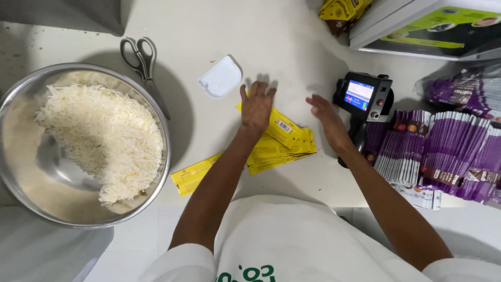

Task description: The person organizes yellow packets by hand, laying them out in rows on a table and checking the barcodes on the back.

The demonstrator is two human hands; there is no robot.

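Note:
My left hand point(257, 106) lies flat, fingers spread, on a fanned stack of yellow pouches point(284, 142) in the middle of the white table. My right hand point(326, 119) hovers open just right of that stack, fingers apart, holding nothing. It is close to a black handheld device with a blue screen point(363, 96). One yellow pouch point(192, 175) lies apart at the lower left of the stack.
A large steel bowl point(23, 99) of white rice stands at the left. Grey scissors point(143, 62) and a white plastic scraper point(221, 78) lie behind the stack. Rows of purple pouches point(443, 151) fill the right side. Boxes point(428, 26) sit at the back right.

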